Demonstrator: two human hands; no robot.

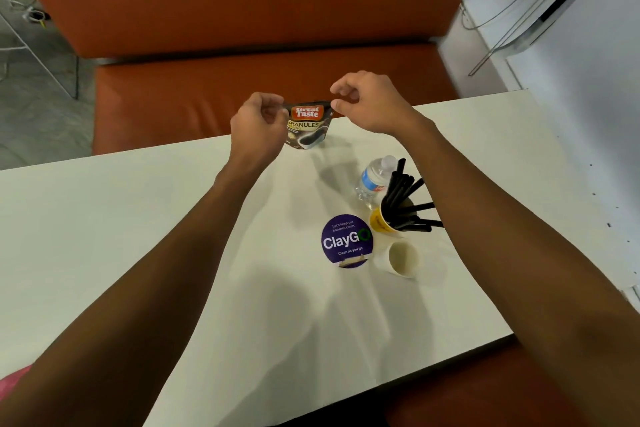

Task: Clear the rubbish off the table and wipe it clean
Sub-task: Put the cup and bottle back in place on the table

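Both hands hold the pouch [308, 126] at the far edge of the surface [138, 236], in front of the orange bench [242, 10].

**Hand state**
- Left hand [258, 125]: fingers curled, pinching the pouch's upper left corner.
- Right hand [370, 102]: thumb and forefinger pinching the upper right corner, the other fingers loosely curled above it.

**Pouch position**
- The pouch hangs upright between the two hands, printed face toward the camera.
- Its top edge runs left to right from one pinch to the other. Its long axis points down.
- Whether its lower edge touches the surface cannot be determined.

**Other items**
- All stand on the right half of the surface, nearer the person than the pouch, under the right forearm.
- A bottle [374, 180] stands just beside a yellow cup [379, 222] that holds black sticks [405, 198].
- A white cup [401, 258] lies on its side, mouth toward the camera, beside a round purple sticker [347, 241].

**Assessment**
- The pouch is probably the first item of rubbish in hand, so clearing appears to be at an early stage. No wiping cloth is visible.
- The right hand is the nearer one for the white cup and bottle. Either hand alone should suffice to carry the pouch, which appears light.
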